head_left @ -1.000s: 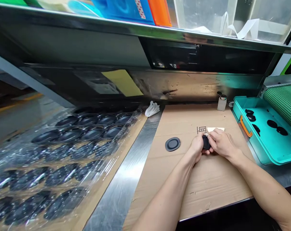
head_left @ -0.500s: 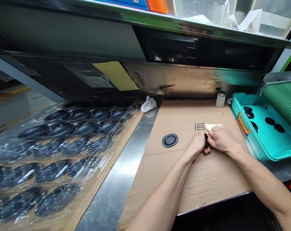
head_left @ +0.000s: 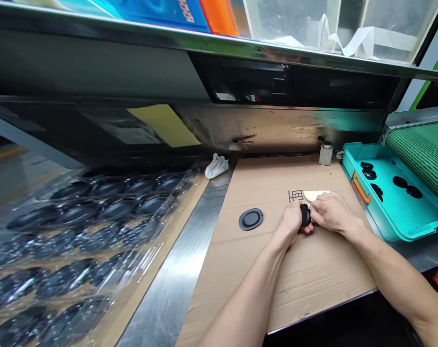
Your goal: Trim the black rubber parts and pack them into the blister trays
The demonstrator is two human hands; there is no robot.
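Observation:
Over a brown cardboard sheet, my left hand is closed around a small round black part. My right hand is at the part's right edge with its fingers pinched together; whatever is between them is too small to make out. Just behind my hands lies a cream-coloured pad, partly covered by the right hand. To the left, a flat dark grey oval piece rests on the cardboard.
A teal bin with several black parts stands at the right beside a green belt. A small bottle and crumpled white paper are at the back. Plastic-covered trays of black parts fill the left. A metal shelf hangs above.
The black part has turned between my hands, so more of its round face shows. My right fingers have shifted to its edge. The whole view has moved slightly.

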